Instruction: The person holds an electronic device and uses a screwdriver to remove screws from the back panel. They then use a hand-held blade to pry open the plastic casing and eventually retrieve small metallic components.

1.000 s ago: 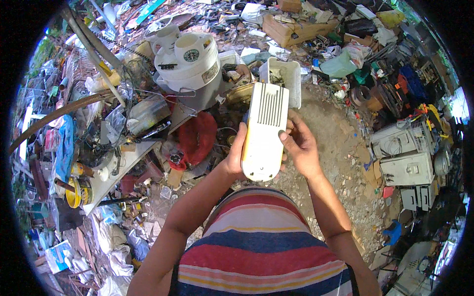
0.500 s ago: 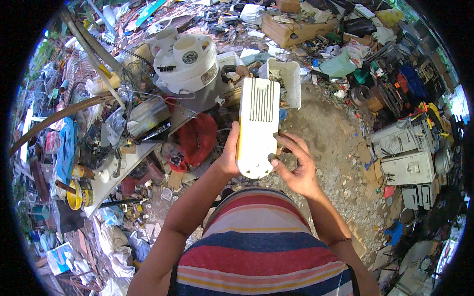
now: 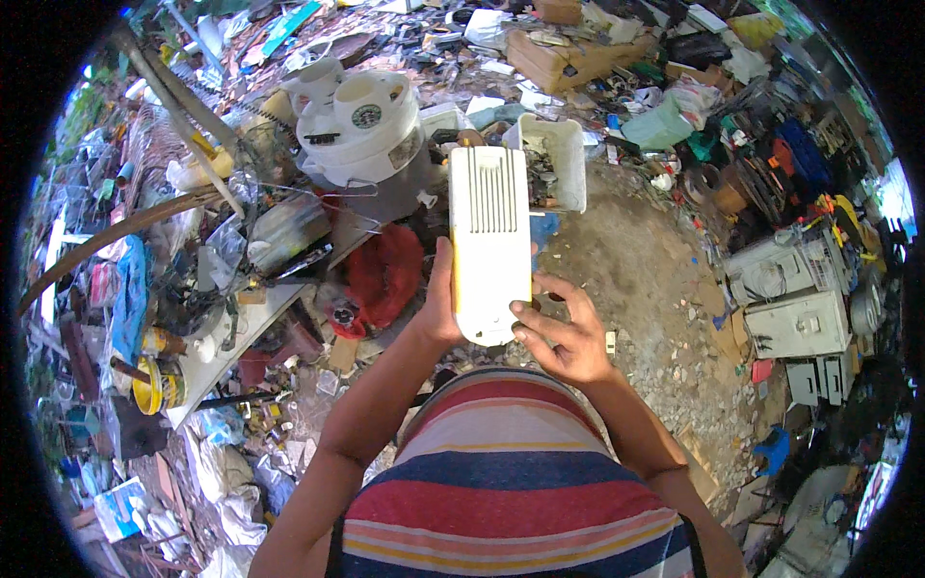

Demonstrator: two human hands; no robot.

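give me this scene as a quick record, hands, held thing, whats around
held item: long white device, ribbed slots at its far end, yellow along its left side
left hand: holds its left side
right hand: thumb and fingers at its lower right edge
beyond: pale bin, partly hidden
left: red bundle; mugs on a white tub

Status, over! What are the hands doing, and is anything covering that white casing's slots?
Left hand gripping white plastic casing by its left side. Right hand at its lower right edge. Slots uncovered.
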